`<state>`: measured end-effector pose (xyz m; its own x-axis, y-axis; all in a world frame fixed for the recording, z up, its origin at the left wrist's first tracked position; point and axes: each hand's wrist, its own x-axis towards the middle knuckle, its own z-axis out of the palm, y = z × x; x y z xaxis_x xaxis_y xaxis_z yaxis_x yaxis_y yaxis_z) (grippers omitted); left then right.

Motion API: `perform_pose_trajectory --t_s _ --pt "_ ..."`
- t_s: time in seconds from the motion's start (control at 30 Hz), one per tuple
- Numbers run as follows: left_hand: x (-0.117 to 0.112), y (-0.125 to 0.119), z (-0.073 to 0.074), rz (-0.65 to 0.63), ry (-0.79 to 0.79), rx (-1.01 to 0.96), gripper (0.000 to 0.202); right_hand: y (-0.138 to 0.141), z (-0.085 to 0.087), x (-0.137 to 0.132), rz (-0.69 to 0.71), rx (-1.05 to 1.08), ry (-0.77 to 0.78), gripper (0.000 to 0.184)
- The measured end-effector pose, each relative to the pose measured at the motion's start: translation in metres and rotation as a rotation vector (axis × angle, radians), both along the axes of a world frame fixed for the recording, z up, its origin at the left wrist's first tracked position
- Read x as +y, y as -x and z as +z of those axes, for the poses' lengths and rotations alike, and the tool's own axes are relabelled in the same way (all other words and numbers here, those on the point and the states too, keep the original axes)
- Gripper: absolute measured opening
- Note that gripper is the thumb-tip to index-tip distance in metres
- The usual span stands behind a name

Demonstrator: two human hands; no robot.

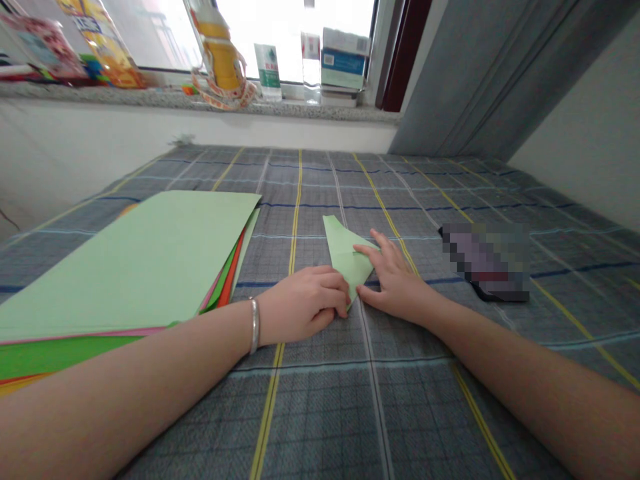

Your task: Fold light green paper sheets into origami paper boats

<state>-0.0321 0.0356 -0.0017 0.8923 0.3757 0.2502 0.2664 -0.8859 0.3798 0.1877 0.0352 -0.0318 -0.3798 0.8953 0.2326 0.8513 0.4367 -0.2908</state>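
A small folded piece of light green paper (350, 257) lies on the plaid cloth, one narrow corner pointing away from me. My left hand (310, 300), with a silver bangle at the wrist, has its fingers curled closed on the paper's near left edge. Over the paper's right side, my right hand (393, 273) is spread, its forefinger resting on the sheet and the thumb near the bottom corner. Parts of the near edge are hidden under the left fingers.
To the left lies a stack of coloured paper (140, 260), light green on top. A blurred-out dark-edged flat object (485, 263) is at the right. The windowsill (150, 98) bears a yellow bottle (223, 60), a tube (269, 70), boxes (343, 63) and snack bags (103, 43).
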Motion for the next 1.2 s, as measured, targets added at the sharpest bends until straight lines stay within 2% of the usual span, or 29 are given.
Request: perform_pose_trajectory --t_s 0.3,0.53,0.97,1.1,1.2 --pt "-0.001 0.000 0.001 0.011 0.006 -0.015 0.026 -0.004 -0.002 0.004 0.001 0.011 0.016 0.061" --pt "0.000 0.000 0.000 0.010 0.016 -0.014 0.024 -0.003 -0.001 0.000 0.028 -0.026 0.007 0.076" --pt "0.000 0.000 0.000 0.007 -0.012 -0.010 0.025 -0.008 -0.007 0.012 0.032 0.057 0.003 0.069" --pt "-0.003 -0.002 0.000 0.066 -0.037 0.013 0.022 -0.008 -0.008 0.012 -0.018 0.078 -0.045 0.063" --pt "-0.004 -0.003 -0.003 0.232 -0.087 0.027 0.015 -0.007 -0.006 0.010 -0.029 0.061 -0.063 0.060"
